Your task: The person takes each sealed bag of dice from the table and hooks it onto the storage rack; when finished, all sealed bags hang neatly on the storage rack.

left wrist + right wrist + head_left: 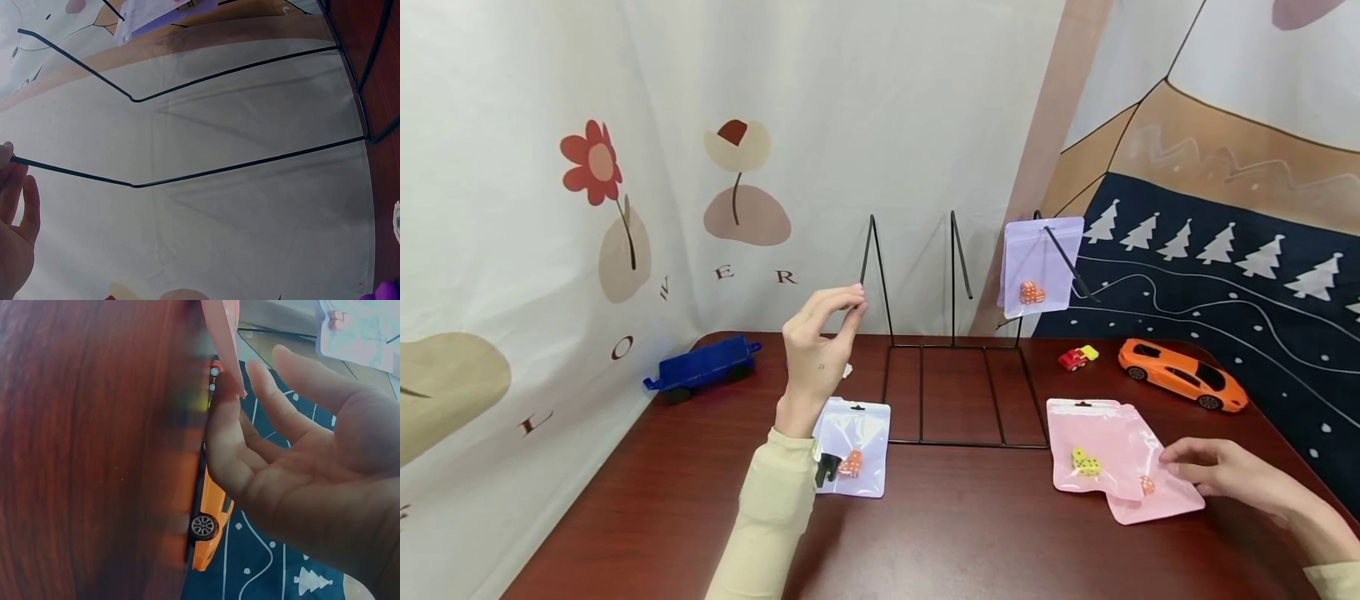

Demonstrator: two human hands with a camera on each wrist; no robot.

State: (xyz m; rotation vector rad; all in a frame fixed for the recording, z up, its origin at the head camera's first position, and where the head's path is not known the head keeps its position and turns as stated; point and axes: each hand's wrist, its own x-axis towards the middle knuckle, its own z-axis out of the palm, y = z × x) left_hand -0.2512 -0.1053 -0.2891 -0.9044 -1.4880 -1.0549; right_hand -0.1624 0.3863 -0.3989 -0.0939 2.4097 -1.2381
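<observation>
My left hand (820, 354) is raised at the left hook (75, 171) of a black wire rack (921, 392), thumb and fingertips pinching the hook's front end. Under my left forearm lies a lilac pouch (872, 425) with orange dice and a black piece behind its clear front. Two pink pouches overlap on the table: one (1075, 425) with yellow dice, the other (1172, 496) partly covered and holding orange dice. At that second pouch's right edge is my right hand (1247, 479), fingers loosely bent, fingertips at the edge and thumb apart from them.
Lilac pouches (1037, 250) with orange dice hang on the rack's right hook. A blue toy trailer (703, 367) stands at back left. An orange toy car (1183, 375) and a small red-and-yellow toy vehicle (1078, 357) stand at back right. Printed cloth surrounds the table.
</observation>
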